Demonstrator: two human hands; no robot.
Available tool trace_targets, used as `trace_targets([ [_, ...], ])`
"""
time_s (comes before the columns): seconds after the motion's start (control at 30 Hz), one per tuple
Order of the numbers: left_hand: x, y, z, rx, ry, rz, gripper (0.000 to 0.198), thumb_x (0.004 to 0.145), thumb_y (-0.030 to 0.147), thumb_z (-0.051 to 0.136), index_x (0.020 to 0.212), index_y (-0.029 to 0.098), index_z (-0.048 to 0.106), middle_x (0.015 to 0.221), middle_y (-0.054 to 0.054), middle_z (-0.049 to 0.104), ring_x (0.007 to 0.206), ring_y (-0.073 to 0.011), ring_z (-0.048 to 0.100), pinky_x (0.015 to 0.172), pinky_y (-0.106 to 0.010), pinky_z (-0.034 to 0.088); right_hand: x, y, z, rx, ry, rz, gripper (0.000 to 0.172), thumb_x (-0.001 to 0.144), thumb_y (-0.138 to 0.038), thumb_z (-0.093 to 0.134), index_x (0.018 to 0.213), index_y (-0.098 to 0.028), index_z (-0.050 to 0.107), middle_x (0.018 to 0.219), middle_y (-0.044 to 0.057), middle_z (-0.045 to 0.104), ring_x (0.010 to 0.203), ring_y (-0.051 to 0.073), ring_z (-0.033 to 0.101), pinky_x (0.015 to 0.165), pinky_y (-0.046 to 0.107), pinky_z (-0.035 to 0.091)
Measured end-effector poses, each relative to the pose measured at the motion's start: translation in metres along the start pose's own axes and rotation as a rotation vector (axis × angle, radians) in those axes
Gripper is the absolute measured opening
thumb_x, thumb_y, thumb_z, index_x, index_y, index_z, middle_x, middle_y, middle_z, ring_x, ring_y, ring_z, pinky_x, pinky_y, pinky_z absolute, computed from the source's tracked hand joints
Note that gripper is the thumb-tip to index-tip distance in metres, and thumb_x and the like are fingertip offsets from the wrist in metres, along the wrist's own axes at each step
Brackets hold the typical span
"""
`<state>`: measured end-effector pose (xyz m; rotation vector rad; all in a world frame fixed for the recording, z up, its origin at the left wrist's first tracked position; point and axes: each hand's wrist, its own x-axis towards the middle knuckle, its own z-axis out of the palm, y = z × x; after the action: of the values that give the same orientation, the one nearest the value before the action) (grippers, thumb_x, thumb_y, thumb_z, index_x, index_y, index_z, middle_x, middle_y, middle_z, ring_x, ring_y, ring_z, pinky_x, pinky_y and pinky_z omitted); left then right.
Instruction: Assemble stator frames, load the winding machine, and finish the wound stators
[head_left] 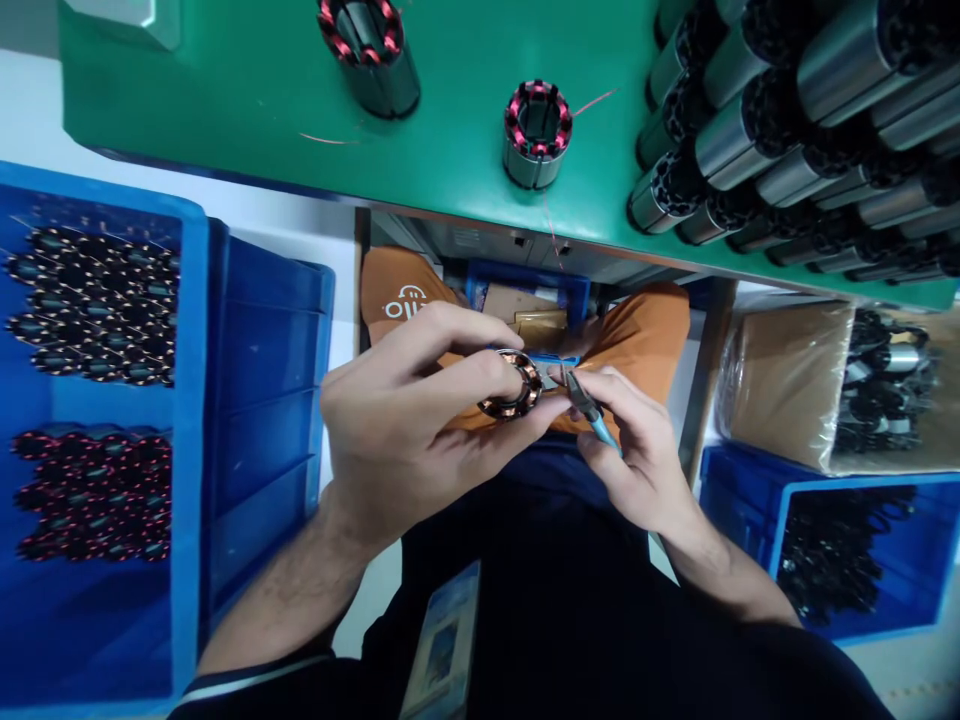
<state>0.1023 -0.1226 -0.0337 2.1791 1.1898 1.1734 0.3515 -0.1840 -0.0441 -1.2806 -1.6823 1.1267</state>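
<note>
Green bench (450, 140) beyond, blue crates (191, 400) alongside; left fingers (450, 375) closed around copper-wound stator (514, 385), right fingers (615, 400) around pliers (592, 415).

Green tabletop (465, 150) across top; blue bins (191, 420) left and lower right; copper-wound stator (512, 385) at centre; pink-wound stator (536, 132) up top; orange cloth (645, 335); teal-handled pliers (596, 420).

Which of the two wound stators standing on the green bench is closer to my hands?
The right stator, near the front edge of the bench; the other stator stands farther back, left.
</note>
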Motion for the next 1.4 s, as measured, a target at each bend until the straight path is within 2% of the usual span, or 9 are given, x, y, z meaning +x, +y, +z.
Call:
trace_targets([
  [0.1, -0.004, 0.001, 0.001, -0.064, 0.012, -0.086, 0.027, 0.103, 0.051, 0.102, 0.098, 0.035, 0.081, 0.119, 0.000, 0.089, 0.094, -0.0220, 0.085, 0.070, -0.042, 0.070, 0.002, -0.005, 0.001, -0.073, 0.013, 0.044, 0.060, 0.103, -0.009, 0.063, 0.155, -0.031, 0.084, 0.116, 0.003, 0.087, 0.089, 0.020, 0.072, 0.079, 0.036, 0.064],
  [0.2, -0.006, 0.002, 0.001, -0.103, 0.008, -0.130, 0.027, 0.101, 0.052, 0.103, 0.097, 0.036, 0.083, 0.121, -0.001, 0.090, 0.097, -0.0249, 0.085, 0.074, -0.044, 0.071, 0.003, -0.006, 0.003, -0.108, 0.038, 0.020, 0.054, 0.104, -0.011, 0.062, 0.148, -0.029, 0.089, 0.100, 0.002, 0.085, 0.080, 0.018, 0.072, 0.075, 0.035, 0.064],
  [0.37, -0.006, -0.004, 0.007, -0.159, 0.027, -0.183, 0.029, 0.099, 0.048, 0.106, 0.098, 0.034, 0.080, 0.118, -0.001, 0.089, 0.100, -0.0244, 0.084, 0.083, -0.045, 0.072, 0.006, 0.006, 0.003, -0.083, 0.053, 0.076, 0.051, 0.103, -0.011, 0.063, 0.144, -0.025, 0.091, 0.113, 0.004, 0.092, 0.081, 0.018, 0.078, 0.080, 0.035, 0.070],
  [0.5, -0.006, -0.012, 0.018, -0.536, 0.039, -0.474, 0.028, 0.098, 0.046, 0.105, 0.101, 0.029, 0.083, 0.119, -0.004, 0.088, 0.107, -0.0250, 0.086, 0.077, -0.038, 0.073, 0.010, 0.019, -0.003, -0.203, 0.089, 0.098, 0.066, 0.098, -0.015, 0.069, 0.162, -0.026, 0.083, 0.108, 0.005, 0.081, 0.092, 0.023, 0.072, 0.084, 0.041, 0.068],
  [0.6, -0.004, -0.013, 0.028, -0.800, 0.066, -0.695, 0.035, 0.098, 0.050, 0.106, 0.096, 0.025, 0.081, 0.108, -0.004, 0.085, 0.089, -0.0200, 0.085, 0.061, -0.027, 0.067, 0.011, 0.025, -0.006, -0.373, 0.129, -0.009, 0.069, 0.098, -0.023, 0.077, 0.167, -0.031, 0.081, 0.102, 0.004, 0.068, 0.092, 0.024, 0.065, 0.084, 0.044, 0.067],
  [0.7, 0.001, -0.008, 0.035, -0.972, 0.060, -0.787, 0.042, 0.093, 0.055, 0.110, 0.094, 0.024, 0.081, 0.098, -0.002, 0.083, 0.073, -0.0149, 0.080, 0.061, -0.025, 0.068, 0.009, 0.026, -0.004, -0.500, 0.191, -0.111, 0.064, 0.099, -0.024, 0.079, 0.162, -0.034, 0.085, 0.106, 0.005, 0.069, 0.095, 0.025, 0.069, 0.086, 0.046, 0.067],
  [1.07, 0.004, 0.004, 0.048, -1.066, 0.053, -0.818, 0.037, 0.088, 0.049, 0.111, 0.094, 0.025, 0.082, 0.099, -0.004, 0.083, 0.087, -0.0185, 0.079, 0.072, -0.029, 0.073, 0.009, 0.022, 0.001, -0.442, 0.220, -0.138, 0.062, 0.110, -0.024, 0.085, 0.169, -0.041, 0.081, 0.113, 0.006, 0.078, 0.096, 0.025, 0.071, 0.085, 0.047, 0.068],
  [1.27, 0.004, 0.006, 0.049, -1.070, 0.044, -0.800, 0.028, 0.091, 0.039, 0.104, 0.093, 0.026, 0.079, 0.099, -0.004, 0.083, 0.092, -0.0208, 0.079, 0.078, -0.035, 0.074, 0.007, 0.021, 0.001, -0.400, 0.218, -0.109, 0.056, 0.112, -0.027, 0.086, 0.166, -0.040, 0.083, 0.106, 0.005, 0.075, 0.094, 0.024, 0.068, 0.084, 0.044, 0.068],
  [1.4, 0.004, 0.006, 0.048, -1.093, 0.030, -0.781, 0.035, 0.091, 0.045, 0.106, 0.093, 0.026, 0.077, 0.102, -0.004, 0.084, 0.092, -0.0209, 0.079, 0.079, -0.036, 0.073, 0.005, 0.025, -0.003, -0.372, 0.188, -0.116, 0.058, 0.113, -0.028, 0.089, 0.169, -0.040, 0.081, 0.106, 0.005, 0.073, 0.094, 0.024, 0.066, 0.081, 0.041, 0.068],
])
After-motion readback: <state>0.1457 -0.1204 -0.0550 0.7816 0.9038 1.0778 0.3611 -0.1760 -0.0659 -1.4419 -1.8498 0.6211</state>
